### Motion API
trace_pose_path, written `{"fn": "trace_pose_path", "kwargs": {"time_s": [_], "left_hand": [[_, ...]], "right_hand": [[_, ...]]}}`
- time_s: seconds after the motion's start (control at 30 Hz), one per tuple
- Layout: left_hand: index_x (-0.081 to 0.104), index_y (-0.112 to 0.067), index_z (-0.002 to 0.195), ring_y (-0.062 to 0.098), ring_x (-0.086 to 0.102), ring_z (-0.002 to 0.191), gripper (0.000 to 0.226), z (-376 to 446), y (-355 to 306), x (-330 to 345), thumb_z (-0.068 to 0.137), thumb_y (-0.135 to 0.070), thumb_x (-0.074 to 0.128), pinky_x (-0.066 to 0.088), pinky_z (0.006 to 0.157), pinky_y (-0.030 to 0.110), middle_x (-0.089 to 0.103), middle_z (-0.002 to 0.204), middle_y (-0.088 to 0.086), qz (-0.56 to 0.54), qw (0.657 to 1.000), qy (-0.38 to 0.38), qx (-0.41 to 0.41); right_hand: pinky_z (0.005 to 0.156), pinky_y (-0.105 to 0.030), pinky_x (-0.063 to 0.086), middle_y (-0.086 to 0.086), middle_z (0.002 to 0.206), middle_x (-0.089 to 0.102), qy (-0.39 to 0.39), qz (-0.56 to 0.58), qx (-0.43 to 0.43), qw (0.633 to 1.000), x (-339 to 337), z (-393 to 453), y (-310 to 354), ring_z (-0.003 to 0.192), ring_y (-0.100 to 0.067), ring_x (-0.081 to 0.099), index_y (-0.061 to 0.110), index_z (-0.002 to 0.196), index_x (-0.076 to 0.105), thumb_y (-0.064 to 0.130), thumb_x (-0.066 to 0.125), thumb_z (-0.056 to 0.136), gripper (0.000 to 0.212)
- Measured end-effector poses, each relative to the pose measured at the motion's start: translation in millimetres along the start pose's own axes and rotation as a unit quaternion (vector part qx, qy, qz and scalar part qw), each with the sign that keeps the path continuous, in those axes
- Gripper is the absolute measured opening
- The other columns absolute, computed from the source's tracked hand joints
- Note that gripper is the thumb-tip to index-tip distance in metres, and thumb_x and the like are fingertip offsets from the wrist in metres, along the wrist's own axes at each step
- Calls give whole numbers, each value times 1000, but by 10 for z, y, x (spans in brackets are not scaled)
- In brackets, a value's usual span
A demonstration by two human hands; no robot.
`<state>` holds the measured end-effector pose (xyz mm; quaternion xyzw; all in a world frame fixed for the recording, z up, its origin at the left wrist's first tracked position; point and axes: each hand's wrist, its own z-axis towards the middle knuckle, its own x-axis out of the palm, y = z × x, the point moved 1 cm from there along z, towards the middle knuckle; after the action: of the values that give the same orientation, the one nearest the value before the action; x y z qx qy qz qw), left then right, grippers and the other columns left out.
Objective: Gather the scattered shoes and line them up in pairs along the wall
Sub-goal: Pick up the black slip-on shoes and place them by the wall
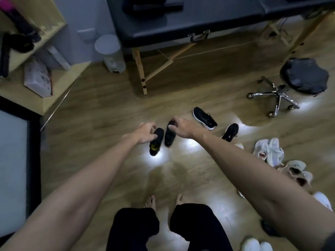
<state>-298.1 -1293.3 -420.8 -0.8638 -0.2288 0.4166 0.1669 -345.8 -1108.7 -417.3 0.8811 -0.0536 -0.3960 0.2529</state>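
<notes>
Holding one black slip-on in each hand, you have the pair together over the middle of the wood floor [108,113]: your left hand [145,132] pinches the toe end of the left shoe [157,142], and your right hand [182,126] curls over the toe end of the right shoe [170,135]. Both look soft and light — flimsy uppers that will likely fold under a toe pinch — so I judge the stiffer heel rim or the sole edge the better place to take hold. Their long axes run nearly parallel, toes away from you toward the massage table [181,26], heels toward your feet; whether they rest on the floor or hang just above it I cannot tell. A black sneaker [204,117] and its mate [230,132] lie splayed to the right, with pale shoes [270,149] heaped beyond — all well apart from the wall [81,15]
</notes>
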Motion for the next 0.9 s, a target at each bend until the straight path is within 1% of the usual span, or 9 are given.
{"fn": "trace_pose_path", "kwargs": {"time_s": [0.13,0.3,0.4,0.47,0.53,0.63,0.73,0.8,0.9], "left_hand": [[51,-16,127,23,51,106,42,906,498,549,87,-23,63,47,93,37,60,107,7,11,1000,-19,-3],[50,-18,129,23,50,105,46,1786,1145,1424,86,-26,64,41,82,31,57,111,5,33,999,2,-17],[47,-18,130,25,50,109,50,2267,1476,1863,84,-25,65,41,85,31,55,114,7,45,999,7,-24],[45,-19,131,26,51,107,51,2540,1643,2090,84,-25,65,45,88,36,54,114,8,53,998,9,-23],[46,-20,126,26,51,105,44,2753,1807,2323,85,-20,62,47,88,39,53,114,8,61,998,26,-21],[50,-21,109,27,53,98,29,3011,2043,2630,82,-10,56,50,81,40,51,113,8,99,994,50,-23],[48,-24,99,28,55,96,22,3159,2227,2888,81,-12,52,49,79,41,51,112,8,132,988,80,-28],[49,-23,113,30,54,105,30,3204,2342,3058,84,-19,55,49,88,45,49,120,10,140,985,94,-38],[44,-20,132,31,49,118,44,3303,2491,3227,89,-21,56,45,98,44,42,135,10,161,980,112,-33]], "right_hand": [[100,-38,42,-18,135,51,20,-18,-5,1000,636,892,-555,123,-32,49,10,137,39,39,47,96,51],[95,-33,37,-18,138,48,38,-31,-12,999,1453,1766,-1236,126,-31,47,8,141,34,36,46,97,54],[98,-36,39,-18,140,48,49,-30,-11,998,1864,2196,-1620,126,-31,47,9,143,32,36,45,98,54],[100,-37,39,-18,140,47,45,-39,-12,998,2086,2464,-1834,127,-31,46,9,144,31,36,46,98,55],[92,-34,40,-19,136,50,55,-67,-9,996,2290,2699,-1996,122,-33,49,7,138,36,32,48,96,50],[79,-32,41,-18,128,51,91,-147,-9,985,2562,3013,-2189,110,-33,53,6,121,48,23,52,91,35],[92,-34,45,-17,133,44,114,-199,-15,973,2861,3249,-2341,115,-34,51,3,124,50,22,52,90,38],[100,-38,41,-15,140,33,124,-216,-17,968,3056,3339,-2405,124,-36,45,3,130,47,22,51,92,43],[104,-40,38,-15,142,31,118,-220,-14,968,3216,3452,-2480,129,-36,39,3,134,45,23,49,92,46]]}}
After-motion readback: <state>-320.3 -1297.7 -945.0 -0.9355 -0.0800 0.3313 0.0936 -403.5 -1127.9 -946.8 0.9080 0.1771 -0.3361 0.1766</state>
